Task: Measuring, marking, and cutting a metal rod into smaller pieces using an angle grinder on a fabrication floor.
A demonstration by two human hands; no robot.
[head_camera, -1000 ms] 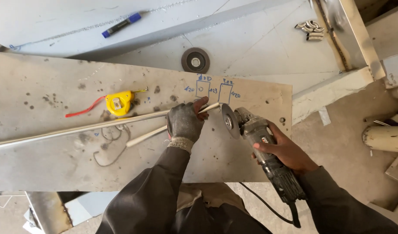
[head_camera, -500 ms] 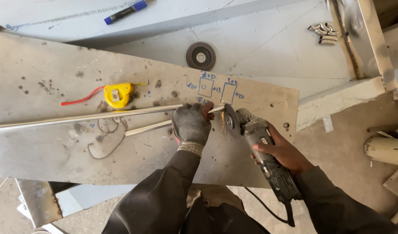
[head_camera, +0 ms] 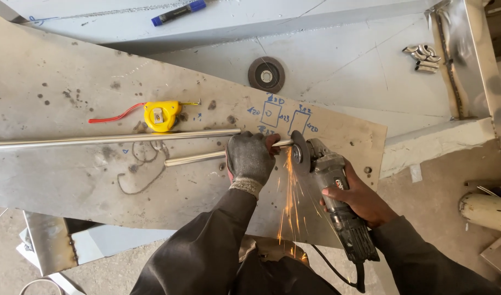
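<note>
My left hand (head_camera: 250,158), in a grey work glove, grips the right end of a short metal tube (head_camera: 196,158) lying on a large steel sheet (head_camera: 70,180). My bare right hand (head_camera: 359,196) holds a grey angle grinder (head_camera: 332,191). Its disc (head_camera: 298,152) meets the tube's tip just right of the glove, and orange sparks spray down toward me. A longer metal tube (head_camera: 97,139) lies parallel just beyond the short one.
A yellow tape measure (head_camera: 161,116) with a red strap lies beyond the tubes. A spare grinding disc (head_camera: 266,75) sits further back, a blue marker (head_camera: 178,12) at the top. Small pipe elbows (head_camera: 422,57) lie at the upper right. Blue sketches mark the sheet near the disc.
The grinder disc has come against the short tube's end and sparks now fly; earlier there were none. Both hands stay in nearly the same place.
</note>
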